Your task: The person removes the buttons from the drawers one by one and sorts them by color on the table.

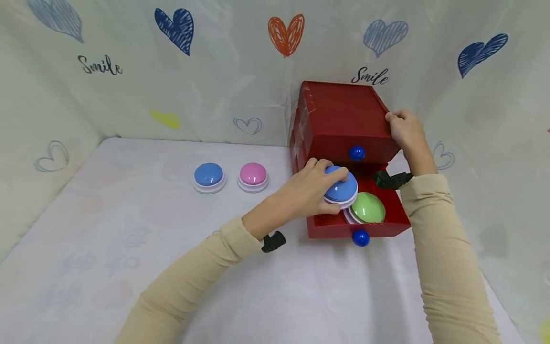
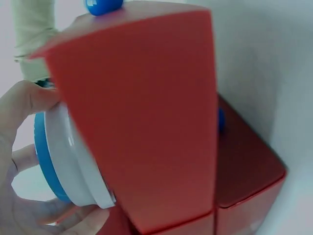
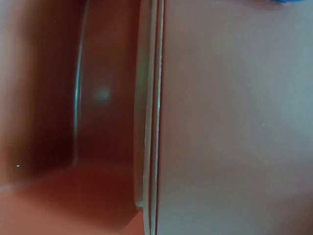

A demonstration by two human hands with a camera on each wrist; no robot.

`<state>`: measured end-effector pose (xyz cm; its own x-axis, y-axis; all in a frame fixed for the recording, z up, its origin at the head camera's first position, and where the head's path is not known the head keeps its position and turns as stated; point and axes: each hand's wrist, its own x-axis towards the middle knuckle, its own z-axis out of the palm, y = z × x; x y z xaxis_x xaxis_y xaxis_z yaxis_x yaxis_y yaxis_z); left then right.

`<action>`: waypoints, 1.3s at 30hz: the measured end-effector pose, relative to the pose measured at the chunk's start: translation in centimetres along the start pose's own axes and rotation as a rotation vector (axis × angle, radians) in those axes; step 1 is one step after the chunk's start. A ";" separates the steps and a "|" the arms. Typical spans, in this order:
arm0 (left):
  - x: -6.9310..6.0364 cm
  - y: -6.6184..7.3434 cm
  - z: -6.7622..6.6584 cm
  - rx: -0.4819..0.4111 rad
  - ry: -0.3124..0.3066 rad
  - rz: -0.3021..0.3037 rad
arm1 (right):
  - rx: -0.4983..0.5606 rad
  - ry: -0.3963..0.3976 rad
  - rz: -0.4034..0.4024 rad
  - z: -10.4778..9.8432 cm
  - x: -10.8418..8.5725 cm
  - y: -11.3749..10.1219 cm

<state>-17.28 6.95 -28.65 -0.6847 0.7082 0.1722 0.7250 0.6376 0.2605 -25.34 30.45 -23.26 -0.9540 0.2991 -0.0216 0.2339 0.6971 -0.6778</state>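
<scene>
Blue tops the leftmost push button on the white table; a pink button stands just beside it, both upright on white bases and touched by neither hand. Further right, the left hand is partly closed, its fingers and thumb curled around a second blue button at the left part of the pulled-out lower drawer. Whether that button's base meets anything beneath is hard to tell. Next to it, a green button lies inside the drawer. Farthest right, the right hand is bent around the top right edge of the red cabinet, gripping it.

The work looks partway along: the lower drawer is already out and one button lies within it, while the held one is not yet released and two stand outside on the table.

Counted, that makes four buttons: two blue, one pink, one green. One cabinet shows, with two blue knobs, one above the other.
</scene>
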 end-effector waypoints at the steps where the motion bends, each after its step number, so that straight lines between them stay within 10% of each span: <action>1: -0.2 0.1 -0.2 -0.019 0.016 0.003 | -0.003 0.003 -0.002 0.0 0.0 0.0; 13: -3.8 -0.5 -2.4 -0.117 0.112 -0.059 | 0.009 -0.006 -0.019 -0.1 -0.1 0.3; 39: -12.9 -9.7 -3.9 -0.170 0.290 -0.315 | -0.010 0.001 -0.025 0.1 -0.2 0.3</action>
<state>-15.78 -9.59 -29.72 -0.8798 0.3586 0.3119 0.4724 0.7323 0.4906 -25.12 30.51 -23.53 -0.9593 0.2824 -0.0036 0.2118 0.7111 -0.6704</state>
